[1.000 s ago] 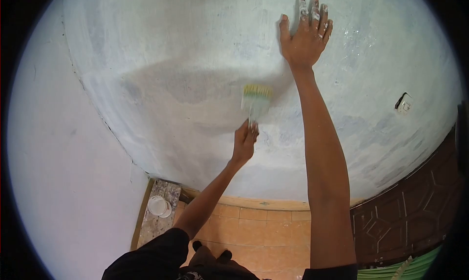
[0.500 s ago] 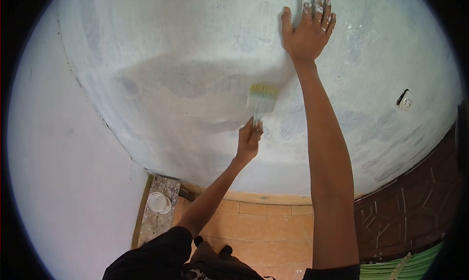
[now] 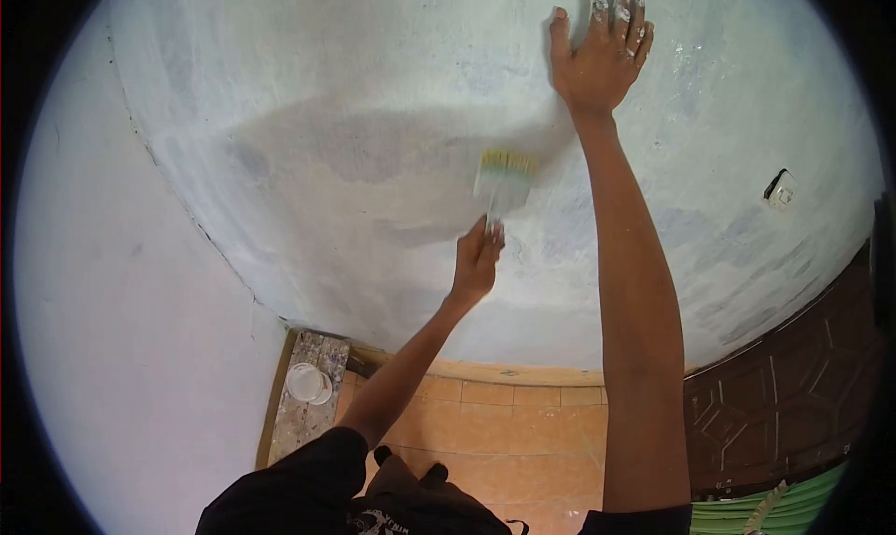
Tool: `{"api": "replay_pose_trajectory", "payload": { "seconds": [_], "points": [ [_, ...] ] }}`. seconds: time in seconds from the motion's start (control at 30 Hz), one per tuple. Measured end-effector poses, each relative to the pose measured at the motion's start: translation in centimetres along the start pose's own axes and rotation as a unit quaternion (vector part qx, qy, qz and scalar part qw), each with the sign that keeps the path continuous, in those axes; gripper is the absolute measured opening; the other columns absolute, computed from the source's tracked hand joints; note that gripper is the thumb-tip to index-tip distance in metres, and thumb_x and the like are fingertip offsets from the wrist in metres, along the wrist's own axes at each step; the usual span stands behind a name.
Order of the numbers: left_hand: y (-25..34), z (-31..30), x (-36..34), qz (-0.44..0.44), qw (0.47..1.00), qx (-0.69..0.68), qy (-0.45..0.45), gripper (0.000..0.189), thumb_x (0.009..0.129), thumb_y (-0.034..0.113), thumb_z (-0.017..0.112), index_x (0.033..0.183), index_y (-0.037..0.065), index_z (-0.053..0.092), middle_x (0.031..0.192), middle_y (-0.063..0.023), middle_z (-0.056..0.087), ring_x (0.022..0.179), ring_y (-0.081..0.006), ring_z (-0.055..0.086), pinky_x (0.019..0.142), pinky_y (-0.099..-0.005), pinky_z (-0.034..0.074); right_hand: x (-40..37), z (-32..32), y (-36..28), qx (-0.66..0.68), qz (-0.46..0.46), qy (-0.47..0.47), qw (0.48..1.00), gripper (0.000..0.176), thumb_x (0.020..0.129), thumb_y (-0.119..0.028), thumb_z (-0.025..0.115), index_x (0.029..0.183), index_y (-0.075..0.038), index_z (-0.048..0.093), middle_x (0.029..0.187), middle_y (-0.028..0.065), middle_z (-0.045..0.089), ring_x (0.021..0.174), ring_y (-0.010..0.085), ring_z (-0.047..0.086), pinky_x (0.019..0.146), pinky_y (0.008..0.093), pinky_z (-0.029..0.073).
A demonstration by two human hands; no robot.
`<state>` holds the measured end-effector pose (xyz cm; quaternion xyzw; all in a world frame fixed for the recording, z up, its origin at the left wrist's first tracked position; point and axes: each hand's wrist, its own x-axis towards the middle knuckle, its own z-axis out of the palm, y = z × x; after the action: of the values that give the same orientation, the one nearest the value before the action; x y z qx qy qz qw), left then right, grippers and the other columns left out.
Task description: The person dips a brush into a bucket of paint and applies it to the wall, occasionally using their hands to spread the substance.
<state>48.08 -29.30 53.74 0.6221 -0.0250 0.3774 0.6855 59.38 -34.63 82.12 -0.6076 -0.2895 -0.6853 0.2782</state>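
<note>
My left hand (image 3: 475,262) is closed around the handle of a wide, flat paintbrush (image 3: 505,176). Its yellowish bristles point up the wall, and the brush is slightly blurred. The wall (image 3: 373,152) behind it has patchy white and pale grey-green paint, with shadows cast across it. Higher up and to the right, my right hand (image 3: 602,63) rests against the same wall. Its fingers are spread and smeared with white paint, and nothing is in it.
A white tub (image 3: 306,383) stands on a paint-spattered bench (image 3: 297,428) at lower left. Orange floor tiles (image 3: 485,423) lie below. To the right are a wall switch or socket (image 3: 782,190), a dark brown patterned panel (image 3: 775,395) and green material (image 3: 775,513).
My left hand and the paintbrush have moved slightly up the wall. The view has shifted a little, and my right hand stays spread against the wall.
</note>
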Motion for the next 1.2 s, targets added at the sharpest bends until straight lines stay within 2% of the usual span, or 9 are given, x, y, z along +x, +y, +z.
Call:
{"api": "replay_pose_trajectory", "payload": {
  "seconds": [0.1,0.2,0.3,0.53,0.63,0.7,0.97,1.1,1.2],
  "points": [
    [0.7,-0.7,2.5,-0.028,0.999,-0.042,0.001,0.022,0.100,0.019,0.045,0.087,0.002,0.049,0.066,0.0031,0.042,0.058,-0.0047,0.035,0.050,-0.0230,0.030,0.1,0.0,0.0,0.007,-0.004,0.006,1.000,0.057,0.087,-0.029,0.057,0.140,-0.009,0.046,0.148,0.0156,0.039,0.138,0.0375,0.032,0.114,0.0525,0.021],
    [-3.6,-2.3,-0.7,0.017,0.997,0.076,0.012,0.021,0.101,0.018,0.044,0.088,0.003,0.050,0.067,0.0037,0.041,0.058,-0.0042,0.034,0.050,-0.0227,0.030,-0.5,1.8,1.0,0.001,-0.017,0.053,0.998,0.057,0.090,-0.049,0.049,0.139,-0.019,0.051,0.146,0.0091,0.044,0.139,0.0309,0.033,0.116,0.0503,0.018],
    [-3.0,-3.4,-3.8,-0.107,0.994,-0.033,0.011,0.021,0.101,0.019,0.044,0.088,0.004,0.051,0.068,0.0046,0.041,0.057,-0.0033,0.033,0.050,-0.0216,0.029,-0.5,1.7,0.9,0.009,-0.013,0.047,0.999,0.057,0.091,-0.049,0.048,0.139,-0.019,0.051,0.147,0.0091,0.043,0.139,0.0310,0.033,0.116,0.0497,0.017],
    [4.0,-3.1,3.4,-0.064,0.994,-0.087,0.013,0.021,0.102,0.020,0.043,0.089,0.005,0.050,0.067,0.0048,0.041,0.059,-0.0030,0.035,0.051,-0.0201,0.030,-0.3,1.6,0.8,0.001,-0.013,0.049,0.999,0.057,0.090,-0.047,0.049,0.139,-0.018,0.051,0.146,0.0094,0.044,0.139,0.0310,0.032,0.116,0.0495,0.018],
    [-1.6,-4.4,1.7,-0.002,0.999,0.016,0.033,0.021,0.102,0.021,0.044,0.090,0.005,0.051,0.068,0.0048,0.042,0.059,-0.0029,0.036,0.051,-0.0196,0.030,-0.4,1.9,0.9,-0.003,-0.015,0.049,0.999,0.056,0.090,-0.047,0.049,0.139,-0.018,0.051,0.146,0.0096,0.045,0.139,0.0310,0.033,0.116,0.0496,0.018],
    [-3.3,-4.6,-1.7,-0.075,0.990,-0.114,0.046,0.022,0.102,0.023,0.046,0.090,0.005,0.051,0.069,0.0048,0.042,0.059,-0.0027,0.036,0.050,-0.0194,0.030,-0.6,2.2,1.4,-0.008,-0.018,0.054,0.998,0.056,0.090,-0.047,0.049,0.139,-0.018,0.051,0.146,0.0095,0.045,0.139,0.0307,0.033,0.116,0.0497,0.018],
    [3.0,-4.3,2.6,-0.037,0.997,-0.057,0.048,0.026,0.103,0.024,0.042,0.086,0.006,0.049,0.067,0.0051,0.040,0.058,-0.0024,0.034,0.048,-0.0194,0.027,-0.4,1.5,0.7,-0.016,-0.012,0.041,0.999,0.056,0.090,-0.047,0.050,0.136,-0.015,0.053,0.145,0.0095,0.045,0.139,0.0306,0.034,0.115,0.0501,0.019],
    [-3.2,-5.1,1.3,0.037,0.997,0.029,0.058,0.025,0.103,0.023,0.043,0.086,0.005,0.049,0.066,0.0048,0.040,0.056,-0.0036,0.034,0.048,-0.0205,0.029,-0.3,1.7,0.9,-0.022,-0.016,0.042,0.999,0.057,0.089,-0.046,0.052,0.136,-0.014,0.054,0.145,0.0096,0.045,0.139,0.0310,0.034,0.115,0.0505,0.019],
    [-5.6,-5.7,-3.9,0.010,0.998,0.032,0.059,0.022,0.102,0.019,0.044,0.088,0.003,0.050,0.067,0.0042,0.042,0.057,-0.0037,0.034,0.049,-0.0208,0.029,-0.5,1.8,1.1,-0.009,-0.023,0.050,0.998,0.057,0.090,-0.046,0.051,0.136,-0.013,0.053,0.145,0.0097,0.045,0.139,0.0314,0.034,0.115,0.0506,0.019]
  ]
}}
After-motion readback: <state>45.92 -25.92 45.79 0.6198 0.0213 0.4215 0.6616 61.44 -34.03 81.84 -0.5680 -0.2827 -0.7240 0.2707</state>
